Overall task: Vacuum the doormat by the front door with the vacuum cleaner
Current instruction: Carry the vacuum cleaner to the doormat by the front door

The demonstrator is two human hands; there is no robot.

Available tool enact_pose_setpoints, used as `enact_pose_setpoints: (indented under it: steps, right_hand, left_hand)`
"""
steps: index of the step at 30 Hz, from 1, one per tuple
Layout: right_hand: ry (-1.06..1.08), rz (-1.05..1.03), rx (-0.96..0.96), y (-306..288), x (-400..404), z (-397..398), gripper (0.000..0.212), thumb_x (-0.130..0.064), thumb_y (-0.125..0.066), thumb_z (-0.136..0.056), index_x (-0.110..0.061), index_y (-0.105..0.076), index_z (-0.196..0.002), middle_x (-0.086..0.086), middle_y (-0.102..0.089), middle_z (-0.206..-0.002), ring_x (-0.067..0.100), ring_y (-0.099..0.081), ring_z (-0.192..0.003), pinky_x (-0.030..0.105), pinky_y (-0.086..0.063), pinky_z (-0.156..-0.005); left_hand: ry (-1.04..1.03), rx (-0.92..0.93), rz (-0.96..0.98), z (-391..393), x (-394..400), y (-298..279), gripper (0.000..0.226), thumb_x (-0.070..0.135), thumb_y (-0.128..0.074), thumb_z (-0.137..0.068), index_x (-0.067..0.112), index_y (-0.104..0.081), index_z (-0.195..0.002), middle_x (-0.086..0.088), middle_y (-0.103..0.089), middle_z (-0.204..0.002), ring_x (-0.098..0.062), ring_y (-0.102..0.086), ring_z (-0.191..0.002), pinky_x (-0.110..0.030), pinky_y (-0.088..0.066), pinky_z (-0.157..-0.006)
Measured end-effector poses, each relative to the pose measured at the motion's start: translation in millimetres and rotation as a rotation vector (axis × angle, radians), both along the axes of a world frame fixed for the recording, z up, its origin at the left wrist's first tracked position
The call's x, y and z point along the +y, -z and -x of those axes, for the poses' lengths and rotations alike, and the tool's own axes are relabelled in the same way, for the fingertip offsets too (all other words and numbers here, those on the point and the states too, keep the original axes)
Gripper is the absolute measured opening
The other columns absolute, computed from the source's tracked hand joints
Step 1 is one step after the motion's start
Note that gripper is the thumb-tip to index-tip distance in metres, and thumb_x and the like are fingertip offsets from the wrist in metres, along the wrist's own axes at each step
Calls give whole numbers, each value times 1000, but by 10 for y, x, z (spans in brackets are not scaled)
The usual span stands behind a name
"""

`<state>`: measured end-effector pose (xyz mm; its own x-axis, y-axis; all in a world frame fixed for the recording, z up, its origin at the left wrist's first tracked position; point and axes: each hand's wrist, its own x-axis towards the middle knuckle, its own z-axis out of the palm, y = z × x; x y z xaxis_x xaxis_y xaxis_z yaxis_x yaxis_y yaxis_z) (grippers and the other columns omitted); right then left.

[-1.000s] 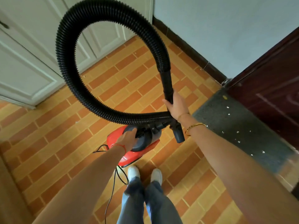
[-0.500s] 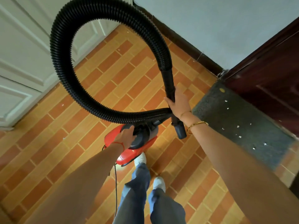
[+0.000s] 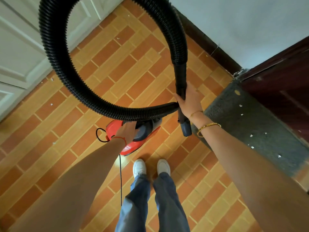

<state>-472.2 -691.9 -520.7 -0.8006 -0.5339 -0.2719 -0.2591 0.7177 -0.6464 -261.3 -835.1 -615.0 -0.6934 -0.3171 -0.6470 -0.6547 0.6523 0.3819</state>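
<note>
The red canister vacuum cleaner hung off the floor, just ahead of the person's white shoes. The left hand was on top of the canister, fingers curled down over its dark handle, gripping it. A black power cord trailed from the canister's rear and ran down past the left shoe.

The black ribbed hose left the canister's front, swept in one large loop up and over, and came down into the rigid black wand. The right hand was wrapped around the wand, thumb on the canister side, fingers closed round the far side. The wand's open nozzle end pointed down below that hand, clear of the floor (contact not seen).

The grey doormat lay to the right of the canister, against the dark wooden front door, with white specks of debris scattered on it. The nozzle end was just beside the mat's near corner. White panelled doors stood left of the canister, beyond the brick-pattern tile floor.
</note>
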Motion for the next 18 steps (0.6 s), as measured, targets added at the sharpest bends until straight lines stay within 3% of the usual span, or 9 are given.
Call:
enact_pose_setpoints:
  steps: [4,13,18]
  right_hand:
    - [-41,-18,-13,320,28,175,32,-23,-59,-93,-13,-46,-119,5,-60,-98,22,-62,-85,36,-55,-71]
    - [-119,-33,25,1045,173,318,31,-26,-58,-93,-13,-47,-119,6,-59,-102,19,-59,-88,24,-45,-68]
    - [-124,-30,36,1303,194,286,35,-28,-57,-93,-11,-47,-122,5,-60,-99,10,-52,-78,22,-43,-66]
  left_hand:
    - [-69,24,-5,127,121,281,27,20,-56,-94,9,-54,-118,-10,-64,-104,-28,-64,-93,-41,-56,-80]
    - [-20,-94,23,241,373,956,21,17,-47,-100,5,-57,-113,-11,-63,-109,-26,-62,-97,-33,-52,-83]
    - [-37,-110,24,230,478,1202,22,15,-47,-100,2,-59,-113,-12,-63,-109,-25,-62,-97,-32,-52,-83]
